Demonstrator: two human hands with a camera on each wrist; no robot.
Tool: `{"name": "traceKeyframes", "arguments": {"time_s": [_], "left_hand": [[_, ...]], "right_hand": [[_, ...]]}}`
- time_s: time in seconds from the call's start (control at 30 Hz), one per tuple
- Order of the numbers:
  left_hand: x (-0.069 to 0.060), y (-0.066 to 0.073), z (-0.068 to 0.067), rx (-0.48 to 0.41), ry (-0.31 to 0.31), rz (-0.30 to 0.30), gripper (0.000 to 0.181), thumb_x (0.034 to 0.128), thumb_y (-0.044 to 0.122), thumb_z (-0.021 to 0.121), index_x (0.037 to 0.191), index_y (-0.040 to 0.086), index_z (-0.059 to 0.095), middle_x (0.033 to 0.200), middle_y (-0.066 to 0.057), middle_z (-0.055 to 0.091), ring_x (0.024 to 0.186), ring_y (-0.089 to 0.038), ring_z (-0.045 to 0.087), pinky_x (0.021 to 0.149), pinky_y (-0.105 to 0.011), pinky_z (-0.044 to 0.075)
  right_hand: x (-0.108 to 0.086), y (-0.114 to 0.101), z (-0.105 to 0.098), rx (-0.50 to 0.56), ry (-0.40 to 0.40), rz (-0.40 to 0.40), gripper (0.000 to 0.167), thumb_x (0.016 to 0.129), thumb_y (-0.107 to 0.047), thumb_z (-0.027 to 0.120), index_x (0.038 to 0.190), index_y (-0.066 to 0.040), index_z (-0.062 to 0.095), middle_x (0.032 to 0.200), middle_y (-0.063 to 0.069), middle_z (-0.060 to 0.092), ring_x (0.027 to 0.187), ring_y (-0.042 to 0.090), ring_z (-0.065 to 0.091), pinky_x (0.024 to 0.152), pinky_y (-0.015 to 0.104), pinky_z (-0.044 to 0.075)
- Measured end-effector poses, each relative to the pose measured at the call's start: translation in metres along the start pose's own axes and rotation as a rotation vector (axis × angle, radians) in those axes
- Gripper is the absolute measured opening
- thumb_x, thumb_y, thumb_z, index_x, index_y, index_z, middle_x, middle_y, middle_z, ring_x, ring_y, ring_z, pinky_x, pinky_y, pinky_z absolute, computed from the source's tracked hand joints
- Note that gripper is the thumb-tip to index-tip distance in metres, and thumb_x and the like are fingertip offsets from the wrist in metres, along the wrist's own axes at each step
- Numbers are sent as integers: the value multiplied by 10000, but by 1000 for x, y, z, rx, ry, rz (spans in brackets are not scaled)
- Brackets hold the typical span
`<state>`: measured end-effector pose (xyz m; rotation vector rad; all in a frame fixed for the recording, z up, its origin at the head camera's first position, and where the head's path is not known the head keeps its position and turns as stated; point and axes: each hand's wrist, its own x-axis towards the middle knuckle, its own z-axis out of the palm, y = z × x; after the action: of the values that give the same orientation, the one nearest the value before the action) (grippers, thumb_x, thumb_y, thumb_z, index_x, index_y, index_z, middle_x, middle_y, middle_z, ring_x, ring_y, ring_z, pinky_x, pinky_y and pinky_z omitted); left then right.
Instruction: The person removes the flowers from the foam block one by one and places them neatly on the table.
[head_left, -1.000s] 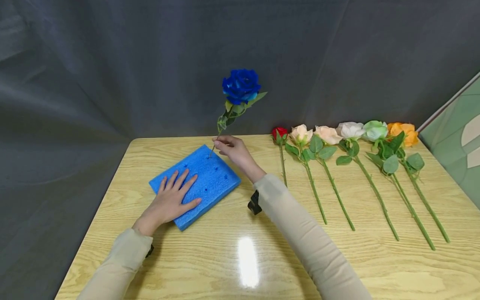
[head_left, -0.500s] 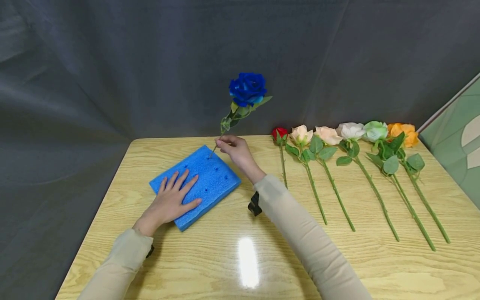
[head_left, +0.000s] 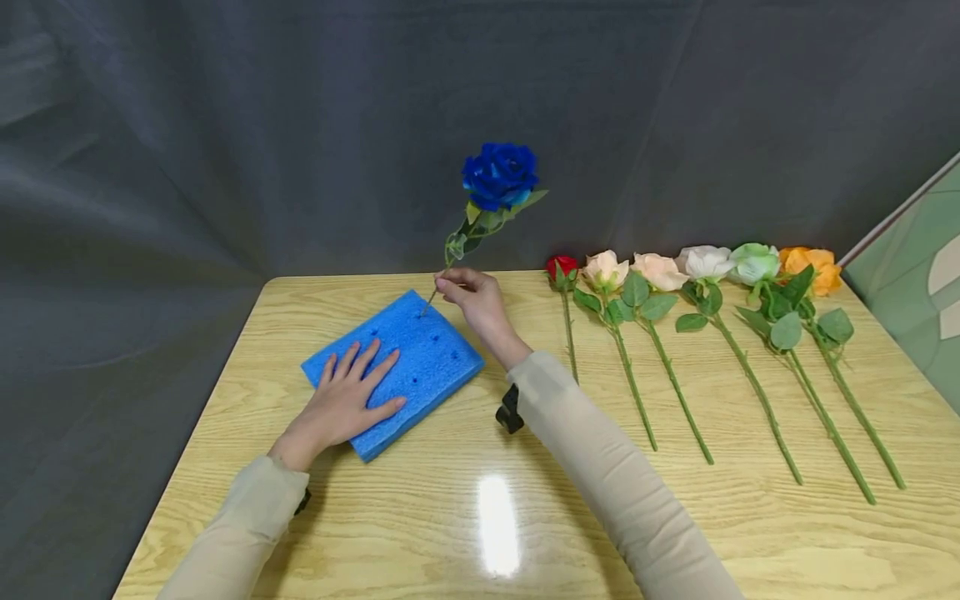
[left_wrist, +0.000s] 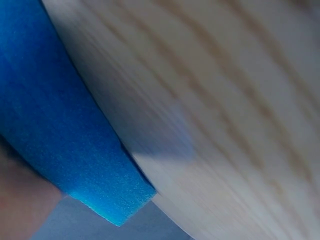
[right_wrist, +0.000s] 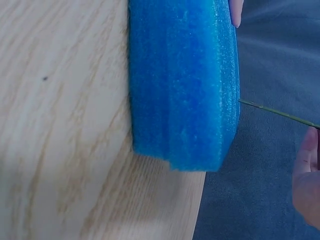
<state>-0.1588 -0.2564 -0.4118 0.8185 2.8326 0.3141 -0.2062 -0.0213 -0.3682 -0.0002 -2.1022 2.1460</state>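
Observation:
A blue foam block [head_left: 431,367] with several small holes lies at an angle on the table. My left hand [head_left: 341,408] rests flat on its near left part, fingers spread. Over the block's far corner, my right hand [head_left: 480,304] pinches the green stem of a blue artificial rose [head_left: 500,177]. The rose leans to the right, its bloom high against the dark cloth. In the right wrist view the stem [right_wrist: 275,111] meets the top face of the block [right_wrist: 190,85]; how deep it goes is hidden. The left wrist view shows the block's side [left_wrist: 75,125] beside part of my hand.
To the right, several artificial roses lie in a row on the wooden table [head_left: 405,525]: a red rose [head_left: 562,271], two peach ones, a white rose [head_left: 705,262], a green-white one and an orange rose [head_left: 813,268]. Dark cloth [head_left: 360,125] hangs behind the table.
The blue rose's bloom has swung to the right, so the stem tilts more. My right hand has shifted slightly right with it. My left hand stays on the foam block.

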Motion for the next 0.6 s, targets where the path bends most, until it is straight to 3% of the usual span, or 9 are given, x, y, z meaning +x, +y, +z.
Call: {"name": "traceKeyframes", "arguments": {"time_s": [0.1, 0.27, 0.43, 0.6], "left_hand": [[0, 1, -1, 0, -1, 2, 760, 924, 579, 482, 1541, 232, 206, 1618, -130, 106, 1481, -419, 25, 1139, -672, 24], [-1, -1, -1, -2, 8, 1, 761, 924, 584, 481, 1541, 236, 202, 1620, -122, 98, 1483, -412, 18, 1141, -667, 19], [-1, -3, 2, 1, 8, 1, 763, 925, 588, 474, 1542, 232, 200, 1620, -127, 94, 1481, -418, 17, 1140, -670, 16], [-1, -3, 4, 1, 12, 5, 763, 925, 586, 476, 1542, 230, 200, 1618, -129, 102, 1480, -421, 24, 1141, -668, 20]], "right_hand": [[2, -5, -4, 102, 15, -19, 254, 943, -70, 584, 1124, 101, 635, 1124, 213, 659, 836, 39, 624, 856, 266, 556], [6, -17, -15, 288, 28, -78, 204, 942, -34, 570, 1084, 98, 633, 882, 25, 692, 784, 47, 654, 770, 212, 564], [6, -16, -28, 325, 51, -61, 134, 936, -20, 572, 1029, 35, 652, 795, -48, 675, 745, 49, 647, 734, 186, 558], [3, -13, -39, 343, 59, -49, 222, 938, -10, 563, 1109, 128, 594, 798, -38, 674, 747, 54, 643, 716, 176, 555]]}}
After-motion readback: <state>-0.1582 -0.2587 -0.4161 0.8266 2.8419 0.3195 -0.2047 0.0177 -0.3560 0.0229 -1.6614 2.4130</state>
